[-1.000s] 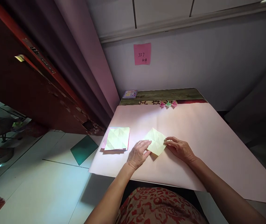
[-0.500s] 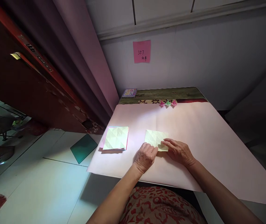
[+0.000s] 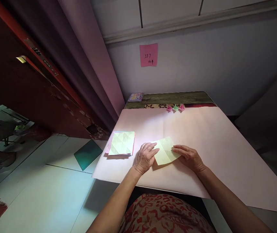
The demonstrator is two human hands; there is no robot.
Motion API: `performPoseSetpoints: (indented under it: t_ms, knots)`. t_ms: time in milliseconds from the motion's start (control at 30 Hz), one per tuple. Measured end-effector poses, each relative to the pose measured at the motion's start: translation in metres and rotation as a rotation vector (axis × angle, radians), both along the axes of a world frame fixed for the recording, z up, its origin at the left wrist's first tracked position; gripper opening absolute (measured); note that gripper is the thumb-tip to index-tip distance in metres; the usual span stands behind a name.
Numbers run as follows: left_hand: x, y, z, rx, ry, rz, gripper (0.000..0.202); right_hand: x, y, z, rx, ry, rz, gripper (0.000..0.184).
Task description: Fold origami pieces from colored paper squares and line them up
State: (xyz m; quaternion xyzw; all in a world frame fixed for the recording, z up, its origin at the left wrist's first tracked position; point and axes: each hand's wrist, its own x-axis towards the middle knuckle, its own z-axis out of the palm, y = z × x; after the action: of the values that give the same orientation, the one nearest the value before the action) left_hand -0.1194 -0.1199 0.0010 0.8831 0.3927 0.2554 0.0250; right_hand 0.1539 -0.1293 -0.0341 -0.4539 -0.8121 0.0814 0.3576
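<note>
A pale green creased paper square [image 3: 165, 151] lies on the large pink sheet [image 3: 201, 136] that covers the table. My left hand [image 3: 145, 158] rests on the square's left edge with its fingers stretched flat. My right hand [image 3: 189, 157] presses the right edge, fingers also laid out flat. To the left sits a stack of creased paper squares [image 3: 122, 143], pale green on top with pink edges below.
Three small folded paper figures [image 3: 175, 107], pink and green, stand at the far edge of the sheet. A small printed packet [image 3: 135, 96] lies on the wooden tabletop behind. A pink note [image 3: 148, 55] sticks to the wall. A dark green sheet [image 3: 88, 154] lies on the floor.
The green square has been turned between my hands, from diamond to level to tilted. My left hand went from curled at the near edge to flat on the left edge.
</note>
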Motion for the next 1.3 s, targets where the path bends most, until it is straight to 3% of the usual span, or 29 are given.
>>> performPoseSetpoints:
  t_ms: [133, 233, 333, 400, 467, 500, 533, 633, 833, 1000, 1067, 1200, 1300]
  knots:
    - [0.007, -0.007, -0.006, -0.033, -0.009, 0.063, 0.043, 0.0, -0.001, 0.002, -0.044, -0.06, -0.034, 0.029]
    - [0.011, -0.007, -0.008, -0.128, -0.064, 0.145, 0.034, -0.002, 0.004, 0.007, -0.204, 0.004, -0.082, 0.026]
    - [0.015, 0.0, -0.009, -0.216, -0.153, 0.296, 0.01, -0.005, 0.016, 0.013, -0.39, 0.106, -0.186, 0.028]
    - [0.018, 0.005, -0.01, -0.259, -0.192, 0.394, 0.018, -0.008, 0.024, 0.017, -0.454, 0.13, -0.271, 0.031]
    - [0.021, 0.008, -0.012, -0.278, -0.239, 0.467, 0.007, -0.014, 0.032, 0.02, -0.463, 0.121, -0.355, 0.034]
    - [0.023, 0.009, -0.013, -0.275, -0.269, 0.492, 0.012, -0.017, 0.035, 0.02, -0.454, 0.112, -0.396, 0.035]
    - [0.025, 0.009, -0.015, -0.263, -0.298, 0.509, 0.029, -0.02, 0.038, 0.02, -0.44, 0.098, -0.431, 0.038]
    - [0.028, 0.007, -0.019, -0.217, -0.328, 0.525, 0.061, -0.031, 0.044, 0.021, -0.396, 0.018, -0.482, 0.046]
    - [0.027, 0.004, -0.02, -0.224, -0.287, 0.524, 0.061, -0.041, 0.06, 0.03, -0.503, -0.147, -0.484, 0.054]
    - [0.026, 0.005, -0.024, -0.171, -0.347, 0.515, 0.061, -0.034, 0.065, 0.035, -0.712, -0.073, -0.388, 0.036]
    - [0.025, 0.006, -0.025, -0.166, -0.352, 0.515, 0.06, -0.03, 0.063, 0.034, -0.685, -0.054, -0.395, 0.03]
    - [0.027, 0.009, -0.024, -0.155, -0.379, 0.509, 0.056, -0.024, 0.066, 0.027, -0.462, 0.127, -0.36, 0.024]
    - [0.033, 0.014, -0.021, -0.178, -0.484, 0.472, 0.058, -0.021, 0.076, 0.02, -0.487, 0.437, -0.288, 0.03]
